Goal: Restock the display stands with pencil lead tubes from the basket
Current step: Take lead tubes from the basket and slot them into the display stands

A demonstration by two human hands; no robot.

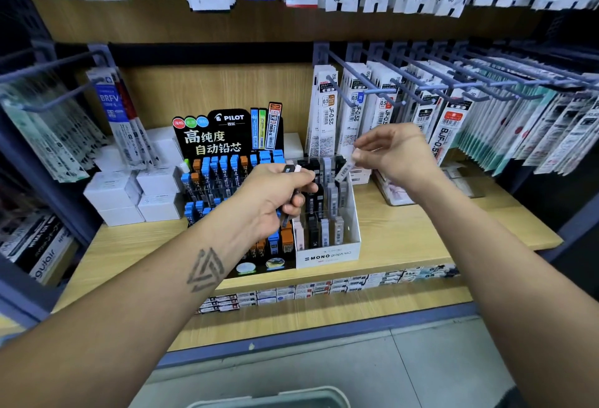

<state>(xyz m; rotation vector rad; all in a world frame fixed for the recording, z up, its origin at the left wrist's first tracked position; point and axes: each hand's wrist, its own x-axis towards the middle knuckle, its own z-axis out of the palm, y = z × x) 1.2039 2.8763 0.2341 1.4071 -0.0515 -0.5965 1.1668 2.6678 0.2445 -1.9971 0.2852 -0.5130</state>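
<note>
Two display stands sit side by side on the wooden shelf: a black Pilot stand (223,138) with blue and orange lead tubes, and a white Mono stand (327,257) with black, grey and white tubes. My left hand (275,200) hovers over the gap between them and grips several dark lead tubes (291,169). My right hand (395,154) is above the white stand's back rows and pinches one silver-grey tube (345,170), tilted. The basket's grey rim (269,399) shows at the bottom edge.
White boxes (129,193) are stacked left of the black stand. Refill packs hang on metal hooks (421,83) above and to the right, close over my right hand. More packs hang at the left (120,122). Small boxes line the lower shelf (324,287).
</note>
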